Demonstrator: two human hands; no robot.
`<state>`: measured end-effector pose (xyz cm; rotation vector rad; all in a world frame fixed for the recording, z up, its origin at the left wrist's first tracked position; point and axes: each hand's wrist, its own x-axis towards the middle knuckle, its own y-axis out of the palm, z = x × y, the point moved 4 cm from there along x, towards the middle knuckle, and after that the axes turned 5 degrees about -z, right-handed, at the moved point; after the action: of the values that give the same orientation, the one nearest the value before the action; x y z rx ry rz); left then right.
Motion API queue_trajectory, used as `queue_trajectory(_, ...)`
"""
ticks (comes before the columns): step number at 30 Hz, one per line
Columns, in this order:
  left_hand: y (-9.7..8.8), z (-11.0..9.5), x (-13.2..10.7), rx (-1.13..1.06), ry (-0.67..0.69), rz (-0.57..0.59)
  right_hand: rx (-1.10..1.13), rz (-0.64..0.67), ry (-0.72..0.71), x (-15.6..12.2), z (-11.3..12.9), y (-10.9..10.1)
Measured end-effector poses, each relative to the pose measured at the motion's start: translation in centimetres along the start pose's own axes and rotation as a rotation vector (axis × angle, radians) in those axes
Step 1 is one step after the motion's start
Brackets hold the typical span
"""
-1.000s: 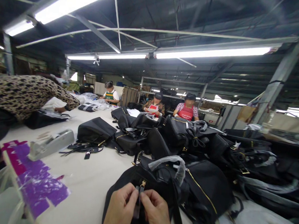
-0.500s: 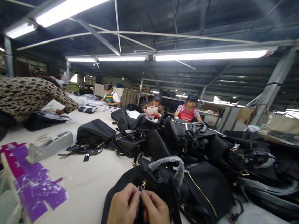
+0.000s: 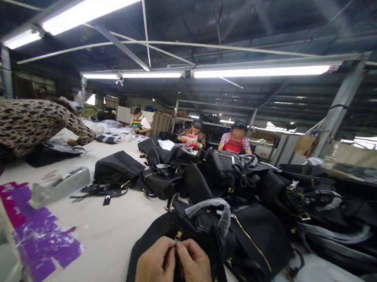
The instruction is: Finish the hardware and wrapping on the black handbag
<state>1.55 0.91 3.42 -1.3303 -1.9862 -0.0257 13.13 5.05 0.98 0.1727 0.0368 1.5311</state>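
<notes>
A black bag (image 3: 152, 230) lies right in front of me, with a gold zipper slider (image 3: 178, 235) near its top. My left hand (image 3: 155, 264) and my right hand (image 3: 196, 267) meet just below that slider. Thumbs and forefingers of both are pinched together on the small dark zipper pull, which their tips mostly cover. A carry handle (image 3: 224, 213) wrapped in clear plastic arches up on the right of my hands. Beside it rests another black bag (image 3: 261, 235) with a long gold zipper.
Several black bags (image 3: 198, 184) are heaped across the pale table (image 3: 106, 225). At left stand a tape dispenser (image 3: 61, 186) and purple tape (image 3: 46, 243) stuck on the table edge. A co-worker's patterned sleeve (image 3: 58, 118) reaches in from the left. Several people sit across the table.
My fingertips have drawn closer together just under the slider, covering more of the pull. The whole view has shifted slightly.
</notes>
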Motion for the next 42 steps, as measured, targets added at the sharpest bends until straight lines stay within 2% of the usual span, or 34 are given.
queue_trajectory(9, -0.5, -0.6, 0.0, -0.098, -0.048, -0.010, -0.073, -0.014, -0.087, -0.4, 0.2, 0.1)
queue_trajectory(13, -0.4, -0.4, -0.6, -0.092, 0.071, 0.020, -0.050, -0.064, -0.071, -0.8, 0.6, 0.2)
queue_trajectory(18, 0.0, 0.4, -1.6, -0.021, 0.236, -0.020, -0.027, -0.005, 0.018, -1.2, 1.2, 0.5)
queue_trajectory(21, -0.1, 0.2, -1.5, -0.013, 0.255, -0.051, 0.009, 0.023, 0.033, -1.3, 1.4, 0.6)
queue_trajectory(25, -0.5, -0.6, -1.0, -0.112, 0.239, -0.064, -0.010, 0.002, 0.037, -1.3, 1.5, 0.8)
queue_trajectory(28, -0.7, -0.3, -1.3, -0.206, 0.143, -0.062, -0.009, -0.027, 0.021, -1.5, 1.7, 0.9)
queue_trajectory(32, 0.1, 1.6, -2.7, -0.420, -0.242, -0.002, 0.008, -0.061, 0.016, -1.6, 1.3, 0.9)
queue_trajectory(34, 0.5, 2.1, -3.3, -0.543, -0.387, 0.014, 0.025, -0.071, 0.024, -1.6, 0.9, 1.0)
queue_trajectory(38, 0.4, 1.4, -3.3, -0.617, -0.414, 0.016, 0.041, -0.087, 0.037, -1.5, 0.2, 0.9)
queue_trajectory(42, 0.2, 1.1, -2.6, -0.706, -0.510, 0.125, 0.025, -0.052, 0.030, -1.5, 0.3, 0.9)
